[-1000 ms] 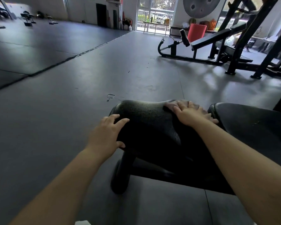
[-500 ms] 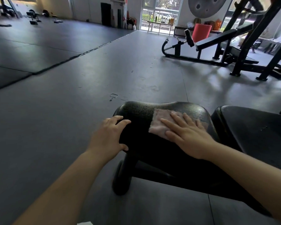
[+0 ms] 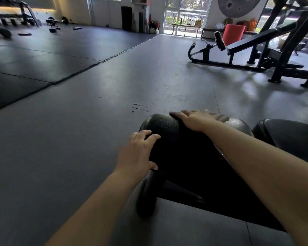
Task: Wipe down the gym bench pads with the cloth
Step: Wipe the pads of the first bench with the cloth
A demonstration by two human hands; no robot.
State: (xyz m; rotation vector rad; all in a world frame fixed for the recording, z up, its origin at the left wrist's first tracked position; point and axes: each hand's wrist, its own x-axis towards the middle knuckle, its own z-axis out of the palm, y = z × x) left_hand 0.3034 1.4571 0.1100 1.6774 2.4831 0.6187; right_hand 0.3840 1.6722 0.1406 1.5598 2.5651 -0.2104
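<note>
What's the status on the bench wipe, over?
Left hand open, bracing the pad edge. Right hand flat across the pad's far end; cloth not visible. Nothing in the way.

The grey floor to the left of the black seat pad and beyond it lies open, so a hand can pass there freely. On the right, a second black pad stands just beside the first one with only a narrow gap between them. Far to the right, an incline bench and a dark rack frame take the floor.
</note>
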